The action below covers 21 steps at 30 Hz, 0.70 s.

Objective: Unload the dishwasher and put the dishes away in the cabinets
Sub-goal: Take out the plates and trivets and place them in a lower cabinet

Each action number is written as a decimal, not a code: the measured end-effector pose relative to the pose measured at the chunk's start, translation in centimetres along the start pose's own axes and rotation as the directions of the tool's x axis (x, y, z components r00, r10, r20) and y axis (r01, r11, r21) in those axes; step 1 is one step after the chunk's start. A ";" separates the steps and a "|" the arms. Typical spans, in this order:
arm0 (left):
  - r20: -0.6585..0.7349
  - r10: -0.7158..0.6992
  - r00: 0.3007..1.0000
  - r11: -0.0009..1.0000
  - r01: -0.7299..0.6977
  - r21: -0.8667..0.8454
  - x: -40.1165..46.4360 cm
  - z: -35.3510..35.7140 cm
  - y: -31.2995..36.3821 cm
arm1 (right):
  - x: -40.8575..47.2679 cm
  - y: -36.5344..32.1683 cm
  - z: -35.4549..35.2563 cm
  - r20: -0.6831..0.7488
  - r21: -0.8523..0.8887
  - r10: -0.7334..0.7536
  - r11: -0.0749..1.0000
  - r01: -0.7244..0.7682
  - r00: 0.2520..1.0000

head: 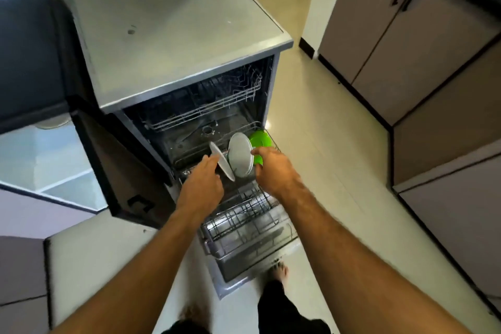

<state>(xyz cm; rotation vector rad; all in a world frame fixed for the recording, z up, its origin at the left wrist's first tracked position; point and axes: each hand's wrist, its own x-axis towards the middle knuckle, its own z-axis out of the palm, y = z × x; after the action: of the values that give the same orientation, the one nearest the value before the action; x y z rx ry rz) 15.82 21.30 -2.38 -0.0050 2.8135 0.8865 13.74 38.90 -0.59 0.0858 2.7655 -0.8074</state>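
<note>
The dishwasher (176, 43) stands open with its lower rack (244, 214) pulled out over the door. At the rack's far end stand a thin white plate (221, 161), a larger white plate (240, 154) and a green plate (260, 139) behind it. My left hand (202, 184) grips the thin white plate by its near edge, tilting it left. My right hand (273, 171) holds the rim of the larger white plate, fingers curled round its right edge. The upper rack (206, 106) sits inside and looks empty.
A dark cabinet door (119, 171) hangs open to the left of the dishwasher. Taupe cabinets with black handles (406, 35) line the right wall. Pale tiled floor (339, 144) runs between them. My bare foot (279, 271) stands beside the dishwasher door.
</note>
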 end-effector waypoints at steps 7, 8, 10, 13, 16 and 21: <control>-0.024 -0.159 0.987 0.983 0.156 -0.093 5.0 3.3 -0.2 | 6.3 4.8 1.3 0.068 0.059 0.035 0.997 -0.039 0.997; -0.012 -0.172 0.985 0.980 0.170 -0.099 5.6 3.7 -0.7 | 7.1 5.2 1.7 0.067 0.072 0.045 0.996 -0.049 0.997; 0.022 -0.184 0.983 0.978 0.185 -0.092 7.3 4.7 -2.2 | 8.9 5.9 3.0 0.056 0.098 0.067 0.993 -0.072 0.996; 0.046 -0.199 0.979 0.976 0.202 -0.084 10.1 6.1 -4.4 | 11.4 6.5 5.3 0.076 0.126 0.091 0.987 -0.100 0.993; 0.071 -0.197 0.978 0.974 0.203 -0.101 12.7 8.1 -6.7 | 14.0 6.9 7.8 0.094 0.132 0.109 0.984 -0.121 0.990; 0.095 -0.246 0.965 0.948 0.260 -0.183 15.6 11.5 -10.6 | 17.5 8.5 12.0 0.127 0.146 0.139 0.977 -0.157 0.982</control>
<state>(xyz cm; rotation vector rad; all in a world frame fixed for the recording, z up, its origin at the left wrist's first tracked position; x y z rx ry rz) 3.18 19.98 -20.45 -0.3475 2.5724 1.0683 0.71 39.34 -19.35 0.2632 2.5488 -0.9551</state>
